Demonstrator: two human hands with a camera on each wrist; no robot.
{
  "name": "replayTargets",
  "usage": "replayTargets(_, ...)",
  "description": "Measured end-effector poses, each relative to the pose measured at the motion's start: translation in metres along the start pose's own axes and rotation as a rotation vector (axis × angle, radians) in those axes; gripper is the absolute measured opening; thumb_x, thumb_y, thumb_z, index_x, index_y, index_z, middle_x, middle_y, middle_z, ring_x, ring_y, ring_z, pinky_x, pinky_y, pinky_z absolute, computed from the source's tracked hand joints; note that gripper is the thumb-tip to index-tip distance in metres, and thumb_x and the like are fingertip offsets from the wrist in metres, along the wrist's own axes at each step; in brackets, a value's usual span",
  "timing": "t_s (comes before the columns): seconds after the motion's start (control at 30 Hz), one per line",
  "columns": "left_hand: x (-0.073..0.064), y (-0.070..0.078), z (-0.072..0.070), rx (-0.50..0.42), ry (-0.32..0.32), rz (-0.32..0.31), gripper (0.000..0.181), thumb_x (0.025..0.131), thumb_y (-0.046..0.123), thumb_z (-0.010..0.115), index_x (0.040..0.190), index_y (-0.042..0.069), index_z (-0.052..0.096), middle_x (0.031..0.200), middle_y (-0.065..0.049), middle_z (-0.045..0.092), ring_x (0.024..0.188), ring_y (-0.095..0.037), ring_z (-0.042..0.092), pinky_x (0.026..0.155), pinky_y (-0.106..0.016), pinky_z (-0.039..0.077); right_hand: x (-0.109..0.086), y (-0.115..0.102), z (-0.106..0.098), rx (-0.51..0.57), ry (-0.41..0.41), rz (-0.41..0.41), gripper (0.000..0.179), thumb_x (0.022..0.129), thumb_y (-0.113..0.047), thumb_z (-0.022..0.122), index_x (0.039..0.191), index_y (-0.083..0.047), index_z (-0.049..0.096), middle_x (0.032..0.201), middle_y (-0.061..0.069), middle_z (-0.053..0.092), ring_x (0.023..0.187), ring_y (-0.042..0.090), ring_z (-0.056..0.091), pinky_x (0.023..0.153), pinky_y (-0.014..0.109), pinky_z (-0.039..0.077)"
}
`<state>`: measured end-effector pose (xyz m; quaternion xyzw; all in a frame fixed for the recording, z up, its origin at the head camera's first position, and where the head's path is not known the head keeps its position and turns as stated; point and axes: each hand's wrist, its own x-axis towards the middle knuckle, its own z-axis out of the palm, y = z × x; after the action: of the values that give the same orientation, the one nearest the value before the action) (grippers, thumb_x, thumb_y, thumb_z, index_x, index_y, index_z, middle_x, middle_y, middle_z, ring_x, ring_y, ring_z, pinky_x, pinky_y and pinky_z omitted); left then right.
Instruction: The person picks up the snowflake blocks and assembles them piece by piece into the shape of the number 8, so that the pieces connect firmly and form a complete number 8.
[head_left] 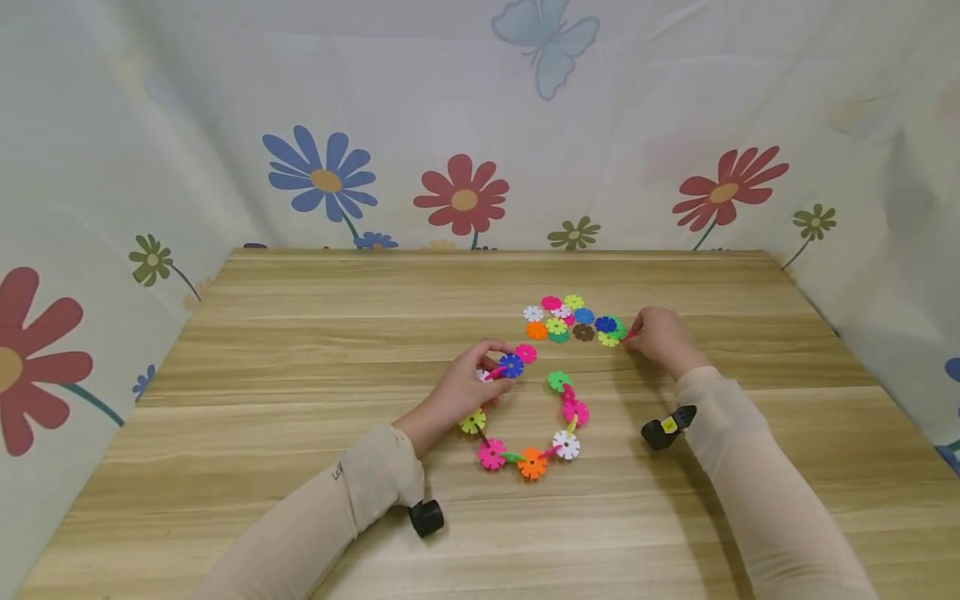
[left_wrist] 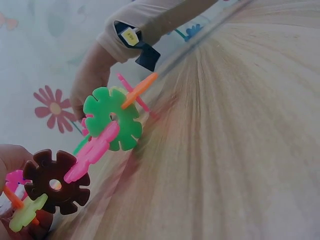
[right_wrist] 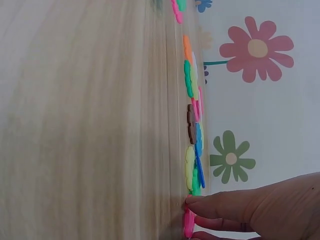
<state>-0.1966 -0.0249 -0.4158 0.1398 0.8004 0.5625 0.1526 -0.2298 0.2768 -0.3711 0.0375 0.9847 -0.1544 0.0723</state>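
Observation:
A chain of interlocked flower-shaped plastic discs curves over the table like an open ring, with an orange disc (head_left: 532,463) at its near side and a green disc (head_left: 558,381) at its right end. My left hand (head_left: 453,387) grips the chain's left end beside a blue disc (head_left: 512,365); a pink disc (head_left: 527,354) sticks out beyond the fingertips. Farther right, my right hand (head_left: 667,340) pinches a pink disc (right_wrist: 189,220) between thumb and fingers, at the right edge of a loose group of discs. The left wrist view shows linked discs close up, including a brown one (left_wrist: 55,182).
Loose flower discs lie partly overlapped behind the chain, among them a brown disc (head_left: 583,332), an orange disc (head_left: 536,331) and a dark blue disc (head_left: 606,324). The wooden table (head_left: 337,283) ends at a flower-printed cloth backdrop (head_left: 622,167).

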Motion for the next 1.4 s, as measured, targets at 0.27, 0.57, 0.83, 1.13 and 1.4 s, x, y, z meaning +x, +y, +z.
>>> replayTargets(0.27, -0.001, 0.000, 0.000, -0.005, -0.006, 0.008, 0.045, 0.087, 0.009, 0.069, 0.129, 0.017, 0.055, 0.100, -0.012, 0.058, 0.063, -0.016, 0.058, 0.054, -0.026, 0.050, 0.000, 0.003, 0.001, 0.009, -0.005, -0.015, 0.028, 0.084, -0.015, 0.071, 0.096, 0.005, 0.058, 0.095, 0.021, 0.062, 0.083, 0.030, 0.053, 0.077, 0.041, 0.046)
replayTargets(0.57, -0.002, 0.002, -0.001, 0.002, -0.008, 0.004, 0.045, 0.086, 0.008, 0.070, 0.128, 0.017, 0.055, 0.101, -0.012, 0.058, 0.063, -0.015, 0.057, 0.055, -0.025, 0.050, -0.012, 0.003, -0.004, 0.169, 0.032, -0.054, 0.019, 0.089, -0.005, 0.064, 0.101, 0.008, 0.057, 0.095, 0.024, 0.062, 0.075, 0.025, 0.058, 0.061, 0.025, 0.048)
replayTargets(0.83, -0.002, 0.001, -0.001, 0.004, -0.012, 0.014, 0.047, 0.085, 0.007, 0.070, 0.128, 0.020, 0.056, 0.102, -0.013, 0.058, 0.063, -0.016, 0.057, 0.057, -0.025, 0.051, -0.032, -0.019, 0.000, 0.304, 0.136, -0.177, 0.014, 0.092, -0.006, 0.062, 0.099, 0.006, 0.060, 0.090, 0.021, 0.066, 0.073, 0.024, 0.066, 0.064, 0.031, 0.056)
replayTargets(1.13, 0.000, 0.000, 0.000, 0.023, -0.006, 0.026, 0.044, 0.085, 0.009, 0.071, 0.125, 0.021, 0.058, 0.101, -0.012, 0.058, 0.058, -0.014, 0.055, 0.053, -0.025, 0.050, -0.054, -0.058, 0.025, 0.288, 0.232, -0.398, 0.010, 0.089, -0.012, 0.068, 0.092, -0.004, 0.062, 0.088, 0.011, 0.069, 0.083, 0.025, 0.067, 0.069, 0.035, 0.056)
replayTargets(1.4, -0.001, 0.002, 0.000, 0.022, -0.003, 0.037, 0.042, 0.087, 0.011, 0.070, 0.127, 0.018, 0.058, 0.098, -0.012, 0.058, 0.054, -0.015, 0.053, 0.051, -0.025, 0.048, -0.066, -0.083, 0.041, 0.303, 0.218, -0.494, 0.008, 0.087, -0.012, 0.070, 0.090, -0.007, 0.065, 0.084, 0.005, 0.071, 0.076, 0.017, 0.066, 0.069, 0.030, 0.058)
